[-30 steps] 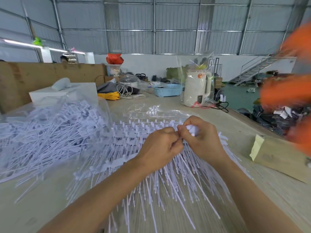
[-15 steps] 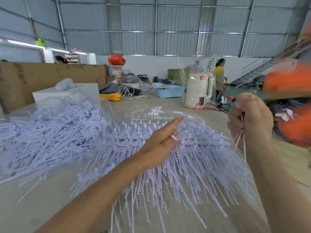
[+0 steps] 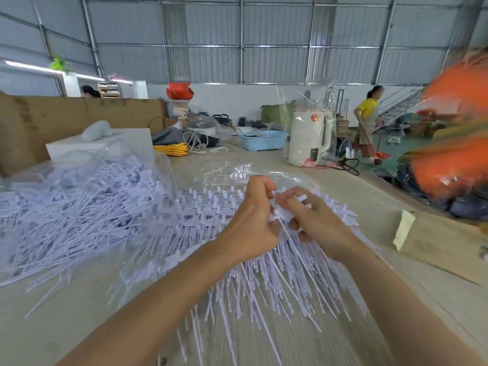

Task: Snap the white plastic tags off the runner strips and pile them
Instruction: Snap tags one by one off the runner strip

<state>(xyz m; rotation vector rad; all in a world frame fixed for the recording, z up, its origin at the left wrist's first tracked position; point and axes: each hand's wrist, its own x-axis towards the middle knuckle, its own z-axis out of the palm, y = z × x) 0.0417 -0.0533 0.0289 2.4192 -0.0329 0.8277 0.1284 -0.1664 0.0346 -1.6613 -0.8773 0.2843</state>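
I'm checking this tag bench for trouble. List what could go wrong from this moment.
1. Both the left hand and right hand pinch tags amid the runner strips; a hard snap could flick a tag off the table edge.
2. The loose tag pile spills from its clear bag beside the strips, so snapped and unsnapped pieces may mix.

Pale white-lilac thin plastic tags (image 3: 237, 273) cover the beige wooden counter (image 3: 66, 313). Toward its far edge sit a light blue perforated plastic basket (image 3: 262, 140), a yellow coiled cable (image 3: 171, 149) and a cream-white plastic kettle (image 3: 307, 138) bearing an orange sticker.
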